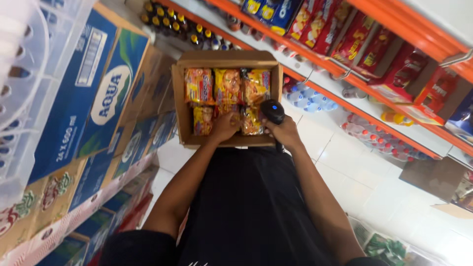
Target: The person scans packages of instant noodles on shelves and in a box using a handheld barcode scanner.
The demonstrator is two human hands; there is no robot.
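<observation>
i see my left hand (224,129) closed on a noodle packet (227,109) inside the nearly full cardboard box (183,106), my right hand (283,132) gripping a black scanner (272,111); by my judgement, most packets remain unhandled.

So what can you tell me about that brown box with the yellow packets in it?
The cardboard box is brown, open at the top, flaps folded out, and held level at the person's front. Inside lie rows of shiny yellow-and-red snack packets, flat and close together. The left hand reaches in and rests on a packet near the front edge. The right hand is at the box's near right corner, gripping a black handheld scanner. White floor tiles show below it.
</observation>
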